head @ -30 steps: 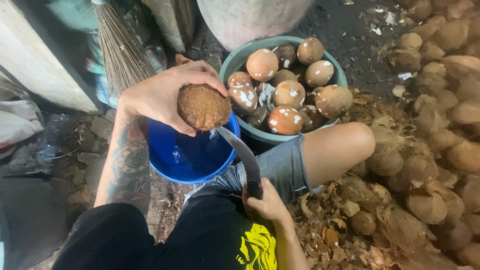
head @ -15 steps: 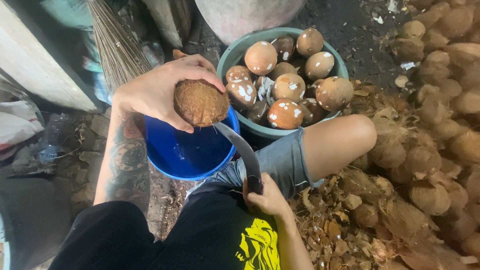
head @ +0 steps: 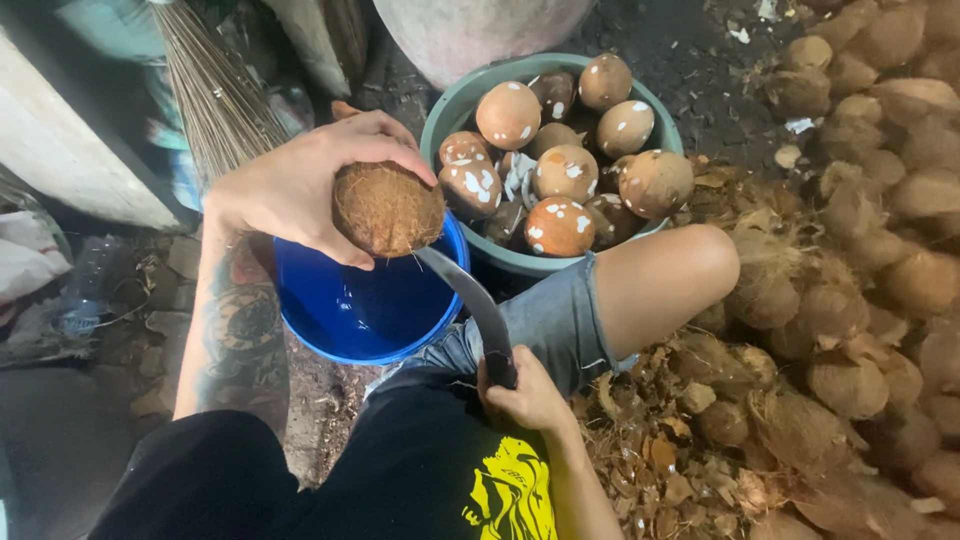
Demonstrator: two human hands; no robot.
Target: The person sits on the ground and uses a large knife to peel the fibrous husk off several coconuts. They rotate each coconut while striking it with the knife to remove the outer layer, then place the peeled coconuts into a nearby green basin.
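The left hand (head: 290,185) grips a brown, fibrous round coconut (head: 388,208) over the blue plastic bucket (head: 355,315). At five o'clock, the right hand (head: 530,395) clasps a curved steel blade (head: 468,295) touching its underside. A glancing stroke off the hard shell could likely slip toward the fingers (head: 345,250) curled beneath.

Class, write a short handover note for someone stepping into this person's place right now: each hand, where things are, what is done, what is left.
Left hand grips a brown coconut over the blue bucket.
Right hand holds the curved knife, its tip at the coconut's underside.
Done: peeled, white-flecked coconuts fill the green tub.
Left: the held coconut is still fully brown; a pile of unpeeled coconuts lies to the right.
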